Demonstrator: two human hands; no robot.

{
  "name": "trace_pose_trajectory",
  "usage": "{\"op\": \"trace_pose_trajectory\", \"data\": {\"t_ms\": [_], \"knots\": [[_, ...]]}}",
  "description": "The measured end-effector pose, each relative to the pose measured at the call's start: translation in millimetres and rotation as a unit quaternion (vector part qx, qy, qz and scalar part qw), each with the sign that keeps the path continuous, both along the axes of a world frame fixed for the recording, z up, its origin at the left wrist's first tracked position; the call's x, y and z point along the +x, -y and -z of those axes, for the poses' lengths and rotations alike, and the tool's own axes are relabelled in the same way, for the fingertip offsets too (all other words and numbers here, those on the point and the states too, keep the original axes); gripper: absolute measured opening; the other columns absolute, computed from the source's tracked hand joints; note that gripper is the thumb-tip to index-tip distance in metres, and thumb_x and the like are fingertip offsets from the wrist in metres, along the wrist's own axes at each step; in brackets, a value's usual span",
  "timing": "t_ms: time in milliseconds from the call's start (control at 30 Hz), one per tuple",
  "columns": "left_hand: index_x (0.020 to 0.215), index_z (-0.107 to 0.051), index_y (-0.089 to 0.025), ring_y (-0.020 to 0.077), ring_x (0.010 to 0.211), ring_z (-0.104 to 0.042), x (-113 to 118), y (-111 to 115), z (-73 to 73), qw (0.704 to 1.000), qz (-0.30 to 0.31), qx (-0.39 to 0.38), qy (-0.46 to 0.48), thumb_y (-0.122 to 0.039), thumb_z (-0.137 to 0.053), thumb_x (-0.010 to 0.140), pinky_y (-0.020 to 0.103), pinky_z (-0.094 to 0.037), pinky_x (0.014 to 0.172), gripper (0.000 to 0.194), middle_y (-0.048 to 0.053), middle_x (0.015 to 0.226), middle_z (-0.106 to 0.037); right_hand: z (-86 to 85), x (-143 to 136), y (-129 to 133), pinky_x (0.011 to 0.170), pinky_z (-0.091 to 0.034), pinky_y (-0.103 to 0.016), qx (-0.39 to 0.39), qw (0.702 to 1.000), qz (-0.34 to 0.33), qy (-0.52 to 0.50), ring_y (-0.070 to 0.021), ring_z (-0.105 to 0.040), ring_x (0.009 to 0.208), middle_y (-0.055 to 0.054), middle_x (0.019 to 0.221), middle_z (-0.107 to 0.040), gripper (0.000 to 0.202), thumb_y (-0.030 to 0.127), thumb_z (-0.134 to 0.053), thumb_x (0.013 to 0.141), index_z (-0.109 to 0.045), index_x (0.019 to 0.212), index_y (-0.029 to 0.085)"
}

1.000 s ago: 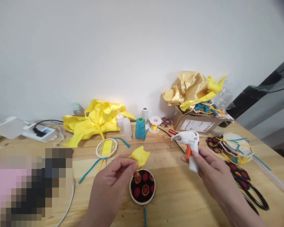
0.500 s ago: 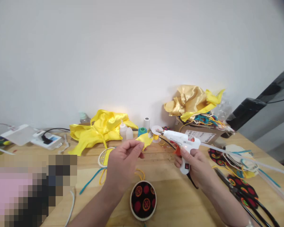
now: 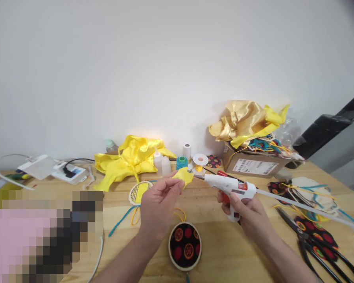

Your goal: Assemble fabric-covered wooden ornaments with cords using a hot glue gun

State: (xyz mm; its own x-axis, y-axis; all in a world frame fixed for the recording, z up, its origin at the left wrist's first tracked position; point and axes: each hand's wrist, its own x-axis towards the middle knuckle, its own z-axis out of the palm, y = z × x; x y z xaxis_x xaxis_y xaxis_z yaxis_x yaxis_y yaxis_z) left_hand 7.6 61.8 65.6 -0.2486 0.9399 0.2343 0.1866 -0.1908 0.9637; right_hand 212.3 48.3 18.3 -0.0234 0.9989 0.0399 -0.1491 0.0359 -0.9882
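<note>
My left hand (image 3: 161, 200) pinches a small piece of yellow fabric (image 3: 185, 176) between thumb and fingers, above the table. Wrapped round the handle of a white hot glue gun (image 3: 230, 184) is my right hand (image 3: 244, 210). The gun's metal nozzle points left, close to the fabric's right edge; whether they touch is unclear. A clear glue stick (image 3: 297, 204) extends from the back of the gun. Below the hands lies a round hoop (image 3: 185, 246) with dark fabric patterned in red and orange circles.
Yellow satin (image 3: 135, 155), bottles (image 3: 166, 166) and thread spools (image 3: 182, 162) stand behind my hands. A cardboard box (image 3: 253, 163) piled with fabric is at the back right. Black scissors (image 3: 303, 236) lie at right. A power strip (image 3: 72, 174) sits at left.
The glue gun has turned more level, its nozzle now beside the yellow piece. The view has shifted slightly, moving most table items rightward in the picture.
</note>
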Motion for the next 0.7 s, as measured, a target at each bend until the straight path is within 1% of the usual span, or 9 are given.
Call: {"op": "trace_pose_trajectory", "data": {"t_ms": [67,100,200,300,400,500,600,633,700], "knots": [[0.069,-0.072,-0.020,0.0221,0.095,-0.067,0,2,3.3,1.000,0.007,0.018,-0.004,-0.025,-0.069,0.074,0.028,-0.053,0.078,0.008,0.006,0.090,-0.075,2.2,1,1,0.048,-0.033,-0.026,-0.005,1.000,-0.010,0.001,-0.0124,-0.043,0.052,-0.004,0.065,-0.059,0.040,0.056,-0.059,0.078,-0.065,0.082,0.017],[0.071,-0.073,-0.021,0.0222,0.100,-0.065,0,2,5.1,1.000,0.013,0.027,-0.008,-0.025,-0.069,0.074,0.029,-0.052,0.082,0.006,0.006,0.098,-0.074,3.0,2,2,0.048,-0.034,-0.026,-0.007,1.000,-0.019,0.005,-0.0125,-0.043,0.052,-0.004,0.064,-0.059,0.040,0.056,-0.058,0.080,-0.066,0.083,0.017],[0.075,-0.073,-0.023,0.0216,0.104,-0.064,1,5,10.2,0.998,0.036,0.057,-0.020,-0.023,-0.068,0.076,0.031,-0.049,0.090,0.005,0.004,0.112,-0.071,3.3,4,3,0.049,-0.034,-0.026,0.004,0.999,-0.046,0.021,-0.0128,-0.045,0.054,-0.005,0.068,-0.060,0.039,0.055,-0.055,0.082,-0.066,0.086,0.018],[0.079,-0.073,-0.024,0.0205,0.102,-0.064,1,6,12.8,0.994,0.058,0.080,-0.037,-0.021,-0.066,0.078,0.033,-0.049,0.091,0.007,0.003,0.116,-0.069,0.9,4,4,0.050,-0.037,-0.026,0.012,0.998,-0.056,0.031,-0.0135,-0.047,0.056,-0.005,0.070,-0.061,0.038,0.054,-0.056,0.082,-0.067,0.087,0.018],[0.079,-0.073,-0.023,0.0192,0.097,-0.066,2,6,12.6,0.993,0.060,0.094,-0.042,-0.018,-0.066,0.079,0.030,-0.051,0.086,0.009,0.002,0.110,-0.071,-0.9,4,5,0.053,-0.042,-0.027,0.011,0.997,-0.056,0.048,-0.0159,-0.052,0.061,-0.006,0.070,-0.062,0.039,0.055,-0.057,0.081,-0.067,0.087,0.018],[0.078,-0.073,-0.022,0.0192,0.094,-0.067,3,6,11.2,0.994,0.044,0.099,-0.018,-0.018,-0.067,0.077,0.029,-0.054,0.080,0.007,0.002,0.109,-0.072,-0.3,4,5,0.055,-0.045,-0.028,0.009,0.997,-0.047,0.054,-0.0179,-0.055,0.065,-0.007,0.072,-0.063,0.040,0.056,-0.057,0.080,-0.068,0.088,0.019],[0.079,-0.072,-0.021,0.0141,0.074,-0.068,2,3,10.8,0.996,0.020,0.081,0.016,-0.021,-0.068,0.077,0.026,-0.056,0.068,0.005,0.004,0.113,-0.069,1.1,5,4,0.055,-0.045,-0.029,0.005,0.998,-0.041,0.046,-0.0184,-0.055,0.064,-0.007,0.070,-0.062,0.041,0.057,-0.057,0.080,-0.068,0.087,0.019],[0.080,-0.072,-0.020,0.0119,0.067,-0.066,1,2,11.0,0.997,0.016,0.070,0.031,-0.022,-0.068,0.077,0.024,-0.055,0.062,0.006,0.004,0.110,-0.070,1.6,5,4,0.055,-0.045,-0.029,0.003,0.998,-0.041,0.043,-0.0184,-0.055,0.064,-0.006,0.069,-0.062,0.041,0.058,-0.057,0.079,-0.069,0.086,0.019],[0.081,-0.071,-0.018,0.0102,0.057,-0.063,0,-1,11.8,0.996,0.020,0.044,0.074,-0.025,-0.068,0.078,0.022,-0.052,0.053,0.008,0.003,0.089,-0.074,2.6,5,4,0.055,-0.045,-0.029,0.001,0.998,-0.039,0.038,-0.0184,-0.055,0.064,-0.006,0.068,-0.061,0.040,0.057,-0.057,0.080,-0.069,0.086,0.020]]}}
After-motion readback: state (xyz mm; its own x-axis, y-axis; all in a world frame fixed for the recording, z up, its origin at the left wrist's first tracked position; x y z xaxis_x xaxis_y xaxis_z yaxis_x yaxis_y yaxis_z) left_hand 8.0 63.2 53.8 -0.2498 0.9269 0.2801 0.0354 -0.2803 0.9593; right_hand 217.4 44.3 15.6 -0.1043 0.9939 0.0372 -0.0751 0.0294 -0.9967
